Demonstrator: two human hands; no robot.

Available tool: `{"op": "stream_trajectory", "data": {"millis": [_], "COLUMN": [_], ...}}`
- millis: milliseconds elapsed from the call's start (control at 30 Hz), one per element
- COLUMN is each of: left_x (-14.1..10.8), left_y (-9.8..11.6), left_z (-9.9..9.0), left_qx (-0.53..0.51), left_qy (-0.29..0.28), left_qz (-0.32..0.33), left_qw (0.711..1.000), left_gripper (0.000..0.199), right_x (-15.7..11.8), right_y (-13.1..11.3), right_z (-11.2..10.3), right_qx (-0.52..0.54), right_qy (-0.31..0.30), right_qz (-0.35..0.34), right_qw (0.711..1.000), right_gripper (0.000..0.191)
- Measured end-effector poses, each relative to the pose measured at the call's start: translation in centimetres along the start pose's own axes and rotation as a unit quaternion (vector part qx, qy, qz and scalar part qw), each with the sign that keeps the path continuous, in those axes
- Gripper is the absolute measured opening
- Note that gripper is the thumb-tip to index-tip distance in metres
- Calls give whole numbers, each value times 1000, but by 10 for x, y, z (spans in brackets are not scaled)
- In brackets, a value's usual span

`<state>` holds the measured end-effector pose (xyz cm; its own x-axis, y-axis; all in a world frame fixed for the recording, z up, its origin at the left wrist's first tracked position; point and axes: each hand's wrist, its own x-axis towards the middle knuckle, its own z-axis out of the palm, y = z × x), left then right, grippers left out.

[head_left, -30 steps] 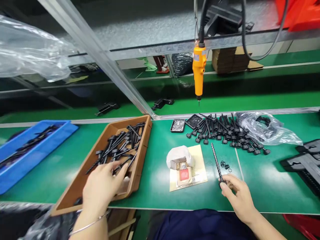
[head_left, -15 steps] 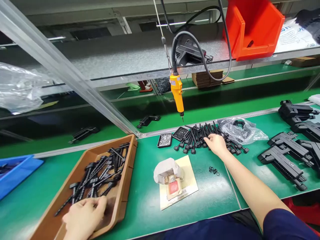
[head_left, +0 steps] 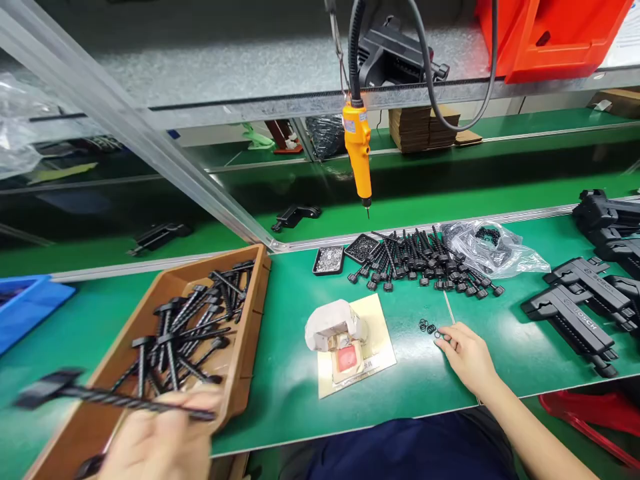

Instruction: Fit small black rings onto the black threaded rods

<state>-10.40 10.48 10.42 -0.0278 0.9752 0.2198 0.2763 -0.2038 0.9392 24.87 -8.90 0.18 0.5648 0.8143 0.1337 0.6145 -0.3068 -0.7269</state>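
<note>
Left hand: fingers (head_left: 173,417) closed around a black threaded rod (head_left: 120,399), blurred; the left hand (head_left: 163,433) is over the near end of the brown tray (head_left: 244,347).
Held rod: lies across the left hand, its wide knob out to the left, its tip to the right.
Tray rods: a jumble of black rods (head_left: 173,333) inside the brown tray, just beyond the left hand.
Right hand: the right hand (head_left: 467,357) has thumb and forefinger drawn together at the small black rings (head_left: 431,328); cannot tell whether one is pinched.
Rings: on the green table (head_left: 280,400), just left of the right fingertips.
Yellow card: the card (head_left: 377,320), under a pale block (head_left: 333,321), sits between the hands.
Black tools: a group (head_left: 570,313) to the right of the right hand.
Rod pile: loose rods (head_left: 425,263), beyond the right hand, beside a clear bag (head_left: 520,260).
Driver: an orange screwdriver (head_left: 357,150) hangs farther off, above and beyond both hands.
</note>
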Motion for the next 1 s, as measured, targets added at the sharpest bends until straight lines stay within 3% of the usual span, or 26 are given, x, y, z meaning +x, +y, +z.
{"op": "stream_trajectory", "data": {"millis": [67, 167, 267, 400, 567, 633, 700, 833, 1000], "left_x": [-26, -61, -87, -103, -102, -102, -104, -108, -107], "left_y": [15, 26, 23, 11, -1, -4, -5, -2, 3], "left_z": [27, 62, 82, 88, 84, 82, 81, 83, 86], "left_qx": [-10, 5, -31, -93, -179, -196, -209, -222, -209], "left_qy": [-134, -317, -418, -403, -378, -381, -392, -423, -470], "left_qz": [-48, 0, -38, -150, -121, -110, -105, -92, -60], "left_qw": [990, 948, 907, 898, 900, 897, 890, 874, 856], "left_gripper": [30, 26, 27, 26, 13, 16, 24, 28, 27], "right_x": [-6, -7, -7, -6, -7, -11, -19, -34, -35], "right_y": [1, 0, -3, -8, -18, -27, -40, -70, -88], "right_z": [3, 6, 8, 7, 2, 2, 3, 8, 13], "right_qx": [-8, -12, -10, 5, 87, 153, 239, 404, 520], "right_qy": [6, 11, 14, 13, -3, -29, -80, -182, -204], "right_qz": [-5, -8, 3, 40, 89, 106, 126, 172, 204], "right_qw": [1000, 1000, 1000, 999, 992, 982, 959, 880, 804], "right_gripper": [32, 30, 25, 27, 19, 17, 21, 35, 38]}}
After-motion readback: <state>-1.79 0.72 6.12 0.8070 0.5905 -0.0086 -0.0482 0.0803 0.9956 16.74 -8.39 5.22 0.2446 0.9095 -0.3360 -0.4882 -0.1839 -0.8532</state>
